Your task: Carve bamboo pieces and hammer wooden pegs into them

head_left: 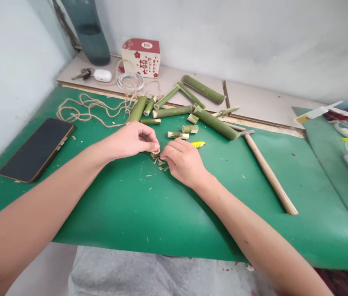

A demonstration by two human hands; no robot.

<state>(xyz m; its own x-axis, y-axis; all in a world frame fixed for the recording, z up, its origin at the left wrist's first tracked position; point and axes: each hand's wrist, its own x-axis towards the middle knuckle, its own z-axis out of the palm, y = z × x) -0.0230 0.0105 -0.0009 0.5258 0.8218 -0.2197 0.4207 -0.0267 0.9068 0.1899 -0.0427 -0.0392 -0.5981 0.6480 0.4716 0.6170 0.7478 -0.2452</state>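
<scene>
My left hand (133,139) is curled, its thumb and fingertips pinching a small short bamboo piece (155,154) that stands on the green mat (130,213). My right hand (183,161) is closed beside it, fingertips touching the same piece from the right. Small bamboo chips (160,163) lie under the hands. A yellow object (197,144), partly hidden, lies just behind my right hand.
Several cut green bamboo sections (174,111) lie behind the hands. A hammer (266,168) rests to the right, a phone (38,149) to the left, twine (93,109) behind it. A red and white box (141,57), a tape roll (130,81), keys and a dark bottle stand at the back.
</scene>
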